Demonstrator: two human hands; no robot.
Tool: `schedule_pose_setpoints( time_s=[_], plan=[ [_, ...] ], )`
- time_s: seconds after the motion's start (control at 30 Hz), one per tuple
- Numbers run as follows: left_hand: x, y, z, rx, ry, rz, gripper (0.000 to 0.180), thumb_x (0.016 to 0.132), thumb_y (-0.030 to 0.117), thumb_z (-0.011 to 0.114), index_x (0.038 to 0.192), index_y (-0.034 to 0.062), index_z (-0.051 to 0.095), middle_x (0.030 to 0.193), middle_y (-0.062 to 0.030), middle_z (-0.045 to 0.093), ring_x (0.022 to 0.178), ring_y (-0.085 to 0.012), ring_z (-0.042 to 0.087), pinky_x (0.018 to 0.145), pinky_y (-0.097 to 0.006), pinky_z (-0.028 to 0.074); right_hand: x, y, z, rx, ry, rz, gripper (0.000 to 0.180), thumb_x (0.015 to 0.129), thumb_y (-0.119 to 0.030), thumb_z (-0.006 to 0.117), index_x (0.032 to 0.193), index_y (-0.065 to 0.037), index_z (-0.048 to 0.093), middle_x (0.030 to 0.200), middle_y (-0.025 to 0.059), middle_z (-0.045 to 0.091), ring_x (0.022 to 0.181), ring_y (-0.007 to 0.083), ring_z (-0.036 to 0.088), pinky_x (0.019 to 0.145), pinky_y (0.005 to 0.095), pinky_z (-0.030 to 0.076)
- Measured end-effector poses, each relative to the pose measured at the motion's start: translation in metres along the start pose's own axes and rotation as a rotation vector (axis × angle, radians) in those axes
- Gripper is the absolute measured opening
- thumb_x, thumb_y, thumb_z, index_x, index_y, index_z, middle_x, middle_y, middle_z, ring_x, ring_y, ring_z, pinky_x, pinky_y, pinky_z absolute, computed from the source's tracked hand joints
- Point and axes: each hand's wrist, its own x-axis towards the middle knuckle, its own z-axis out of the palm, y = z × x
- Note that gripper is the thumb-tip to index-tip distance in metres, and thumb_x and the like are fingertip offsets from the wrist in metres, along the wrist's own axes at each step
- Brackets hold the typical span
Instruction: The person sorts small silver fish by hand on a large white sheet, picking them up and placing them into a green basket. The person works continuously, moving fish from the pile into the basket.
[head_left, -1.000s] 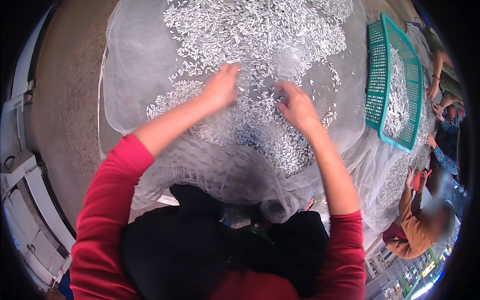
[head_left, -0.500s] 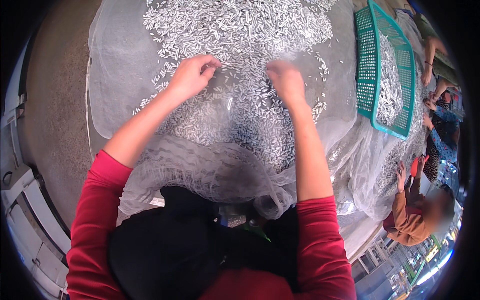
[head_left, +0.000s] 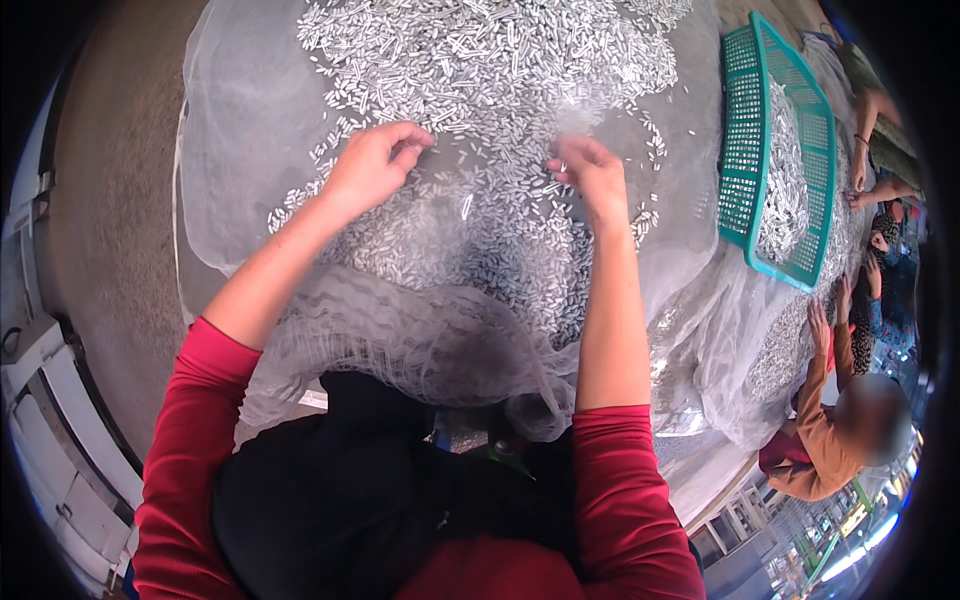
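A wide spread of small, elongated silvery-white pieces (head_left: 480,60) lies before me, heaped thickest at the far side and thinner toward me. They look like striped seeds or pellets; I cannot tell which. Under them is a pale mesh sheet (head_left: 240,140), gathered into folds at my side. My left hand (head_left: 375,165) hovers over the left part of the spread, thumb apart from the loosely bent fingers, nothing visible between them. At the right part, my right hand (head_left: 597,180) is half curled with its fingertips over the pieces, slightly blurred; no held piece shows.
A green plastic basket (head_left: 740,150) holding more of the silvery pieces stands at the right. Beyond it, other people's arms reach over a similar spread, and a person in a brown sleeve (head_left: 815,450) sits at the lower right. White metal framing (head_left: 70,440) stands at the left.
My right hand has shifted slightly right and toward me. My left hand has moved slightly toward me. The brown-sleeved person's arms are raised farther.
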Motion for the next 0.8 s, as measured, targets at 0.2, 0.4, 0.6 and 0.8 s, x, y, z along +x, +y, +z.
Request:
schedule_pose_setpoints(
  time_s=[0.2, 0.4, 0.6, 0.8],
  plan=[
    [0.002, 0.002, 0.001, 0.055, -0.077, -0.072, 0.019, 0.09, 0.011, 0.057, 0.106, 0.0076, 0.067, 0.103, -0.0067, 0.069, 0.094, -0.0186, 0.065, 0.082, -0.031, 0.05, 0.006, 0.008, 0.041, -0.866, 0.026, -0.239, 0.016, 0.079, -0.025, 0.068, 0.087, -0.012, 0.071, 0.096, 0.0122, 0.067, 0.083, 0.0285, 0.066, 0.079, 0.0377, 0.052],
    [-0.002, -0.002, 0.001, 0.02, -0.005, -0.004, 0.02, 0.087, 0.01, 0.055, 0.102, 0.0069, 0.067, 0.098, -0.0112, 0.069, 0.087, -0.0257, 0.066, 0.081, -0.035, 0.05, 0.005, -0.003, 0.05, -0.815, -0.075, -0.209, 0.01, 0.078, -0.017, 0.064, 0.083, -0.01, 0.07, 0.085, 0.0076, 0.066, 0.089, 0.0237, 0.064, 0.077, 0.0344, 0.051],
    [-0.006, -0.008, -0.004, 0.018, -0.002, -0.019, 0.019, 0.087, 0.01, 0.055, 0.102, 0.0063, 0.067, 0.098, -0.0116, 0.069, 0.089, -0.0259, 0.065, 0.081, -0.035, 0.05, -0.019, 0.001, -0.001, 0.319, -0.139, 0.066, 0.008, 0.083, -0.009, 0.056, 0.09, -0.006, 0.057, 0.082, 0.0033, 0.062, 0.074, 0.0125, 0.057, 0.066, 0.0251, 0.042],
    [-0.004, -0.002, -0.001, 0.052, -0.029, -0.009, 0.02, 0.087, 0.01, 0.055, 0.102, 0.0059, 0.066, 0.097, -0.0116, 0.069, 0.089, -0.0261, 0.065, 0.082, -0.036, 0.05, -0.022, 0.024, 0.02, -0.455, -0.049, -0.152, 0.014, 0.08, -0.012, 0.062, 0.094, -0.008, 0.064, 0.074, 0.0061, 0.062, 0.072, 0.0186, 0.062, 0.063, 0.0314, 0.047]
  ],
)
